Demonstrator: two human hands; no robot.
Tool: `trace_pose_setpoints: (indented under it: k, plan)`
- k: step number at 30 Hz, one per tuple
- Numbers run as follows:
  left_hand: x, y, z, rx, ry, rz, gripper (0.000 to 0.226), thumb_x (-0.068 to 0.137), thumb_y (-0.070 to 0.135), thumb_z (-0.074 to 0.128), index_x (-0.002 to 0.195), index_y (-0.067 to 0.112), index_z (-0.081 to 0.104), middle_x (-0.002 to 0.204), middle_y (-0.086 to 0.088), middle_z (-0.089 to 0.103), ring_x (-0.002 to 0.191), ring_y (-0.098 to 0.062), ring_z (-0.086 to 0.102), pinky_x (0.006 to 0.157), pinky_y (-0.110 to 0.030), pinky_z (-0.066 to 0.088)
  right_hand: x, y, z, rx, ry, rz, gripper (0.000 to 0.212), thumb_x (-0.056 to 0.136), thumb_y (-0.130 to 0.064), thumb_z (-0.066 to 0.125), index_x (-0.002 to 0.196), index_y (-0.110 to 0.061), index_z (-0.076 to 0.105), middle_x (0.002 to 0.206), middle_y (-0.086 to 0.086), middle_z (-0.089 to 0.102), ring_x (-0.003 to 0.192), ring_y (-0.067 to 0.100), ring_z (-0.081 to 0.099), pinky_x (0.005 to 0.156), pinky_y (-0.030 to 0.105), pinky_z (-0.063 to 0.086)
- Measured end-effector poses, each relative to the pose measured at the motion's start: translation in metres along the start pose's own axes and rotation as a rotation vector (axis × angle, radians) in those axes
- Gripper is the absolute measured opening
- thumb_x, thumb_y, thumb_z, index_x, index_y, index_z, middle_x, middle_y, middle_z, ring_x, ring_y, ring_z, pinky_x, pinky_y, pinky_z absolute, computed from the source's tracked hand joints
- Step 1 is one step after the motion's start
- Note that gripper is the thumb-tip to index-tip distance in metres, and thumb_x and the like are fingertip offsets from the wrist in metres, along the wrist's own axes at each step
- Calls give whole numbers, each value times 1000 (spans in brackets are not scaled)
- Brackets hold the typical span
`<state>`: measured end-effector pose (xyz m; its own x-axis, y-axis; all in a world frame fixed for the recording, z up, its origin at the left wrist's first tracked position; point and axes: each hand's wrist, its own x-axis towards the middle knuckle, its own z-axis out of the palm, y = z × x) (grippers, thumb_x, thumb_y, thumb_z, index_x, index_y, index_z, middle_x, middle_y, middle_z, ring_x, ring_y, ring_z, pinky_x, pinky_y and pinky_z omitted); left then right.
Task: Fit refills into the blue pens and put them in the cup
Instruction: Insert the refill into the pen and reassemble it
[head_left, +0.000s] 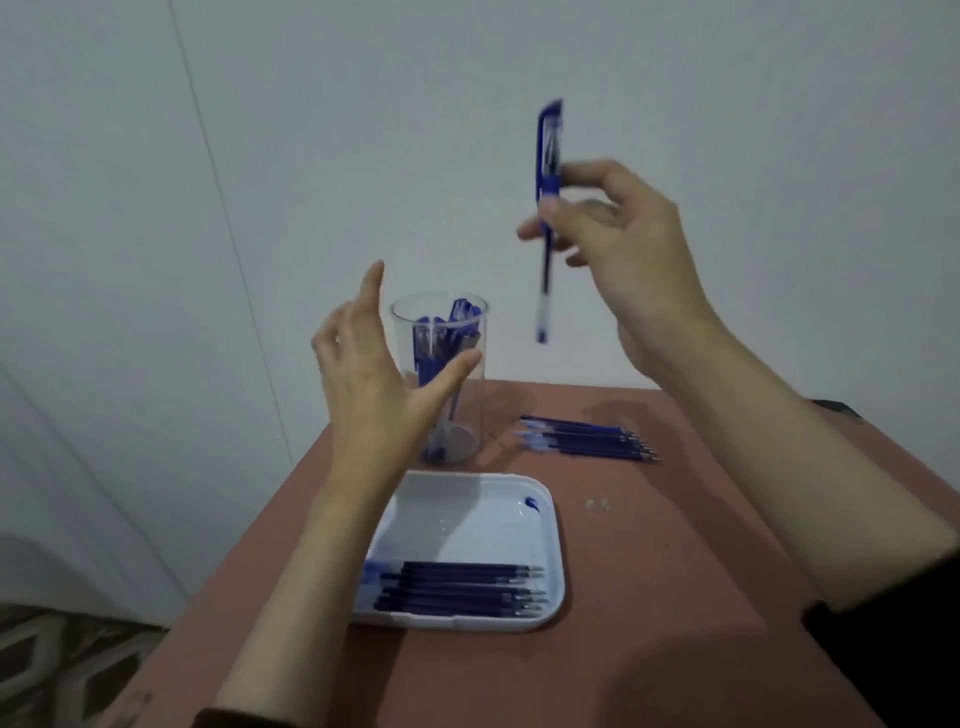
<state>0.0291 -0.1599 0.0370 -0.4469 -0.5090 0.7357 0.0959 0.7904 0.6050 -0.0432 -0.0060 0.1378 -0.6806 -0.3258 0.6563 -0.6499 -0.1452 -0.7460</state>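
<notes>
Motion blur softens the blue capped pen (545, 280), so we cannot read the markings on its cap. The right hand (628, 244) pinches it just below the cap between thumb and fingertips, and those fingertips hide a short stretch of the barrel. The pen hangs nearly upright, tip down, in the air above and to the right of the tall clear plastic cup (477, 405).

The left hand (369, 379) stands in front of the cup with fingers straight and thumb spread wide, holding nothing. It covers the cup's left wall, and we cannot tell whether it touches. Behind it, the blue pens in the cup (457, 322) blur into one cluster that we cannot count.

A dark sleeve (893, 649) is cut off at the right border. A small blue bit (531, 504) in the white rounded plastic tray (467, 525) is too small to identify, as are the tiny clear bits (597, 503) beside the tray.

The reddish-brown table (649, 597) ends close behind the cup, near the wall. Dark blue refills (457, 590) lie side by side along the tray's near edge. A second row of blue refills (587, 439) lies on the table right of the cup, with bare tabletop to the right of the tray.
</notes>
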Motion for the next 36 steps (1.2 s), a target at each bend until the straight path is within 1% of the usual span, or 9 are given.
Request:
trace_pose_setpoints:
  k: [4, 11, 15, 18, 22, 25, 27, 31, 36]
  plan:
    - [6, -11, 7, -20, -181, -159, 117, 63, 62, 70, 151, 28, 0, 138, -13, 45, 135, -17, 21, 109, -37, 32, 27, -3, 41, 65, -61, 9, 17, 93, -11, 59, 89, -26, 50, 77, -4, 71, 65, -3, 61, 72, 18, 46]
    - [5, -23, 15, -79, -209, -174, 109, 72, 41, 77, 150, 29, 2, 134, -1, 52, 122, -18, 36, 84, -17, 26, 25, 43, 76, -204, -153, 163, 20, 86, -3, 60, 85, -20, 49, 80, 13, 70, 63, 24, 64, 74, 40, 57]
    - [5, -24, 15, -105, -209, -176, 108, 72, 40, 77, 150, 31, 3, 134, -1, 52, 122, -16, 35, 82, -17, 26, 24, 44, 82, -326, -255, 185, 5, 90, -18, 61, 88, -18, 56, 77, 9, 70, 68, 22, 64, 61, 24, 52]
    - [5, -24, 15, -100, -207, -175, 107, 72, 40, 77, 150, 31, 4, 135, -1, 51, 122, -16, 36, 81, -16, 26, 27, 45, 84, -410, -291, 186, 26, 91, -30, 60, 84, -6, 67, 81, 7, 67, 71, 14, 59, 59, 15, 42]
    - [5, -23, 14, -113, -199, -178, 106, 73, 38, 77, 150, 31, 4, 135, 0, 51, 122, -17, 36, 83, -19, 28, 25, 42, 83, -493, -386, 207, 48, 91, -35, 59, 84, 13, 63, 65, 12, 51, 59, 18, 43, 42, 16, 31]
    - [5, -23, 14, -110, -194, -173, 106, 73, 37, 77, 150, 31, 4, 135, 1, 51, 122, -16, 35, 80, -15, 26, 25, 41, 81, -530, -461, 202, 56, 91, -41, 58, 83, 15, 64, 63, 20, 57, 57, 29, 48, 54, 24, 46]
    - [5, -23, 14, -100, -199, -171, 106, 74, 37, 77, 150, 30, 4, 135, 1, 51, 122, -16, 34, 79, -13, 25, 24, 40, 82, -576, -502, 198, 55, 92, -42, 56, 79, 10, 68, 67, 20, 66, 55, 26, 55, 62, 29, 52]
    - [5, -23, 15, -88, -197, -166, 105, 75, 37, 76, 150, 28, 4, 136, 0, 50, 125, -17, 33, 82, -14, 25, 22, 40, 80, -618, -523, 181, 50, 95, -37, 53, 50, -16, 58, 39, -10, 50, 36, 2, 46, 39, 8, 33]
    - [2, -20, 14, -45, -186, -138, 103, 76, 38, 75, 151, 28, 4, 138, -3, 46, 129, -19, 28, 89, -17, 27, 17, 38, 71, -496, -428, 56, 20, 93, -30, 58, 91, -17, 73, 81, -11, 65, 80, 4, 59, 70, 8, 43]
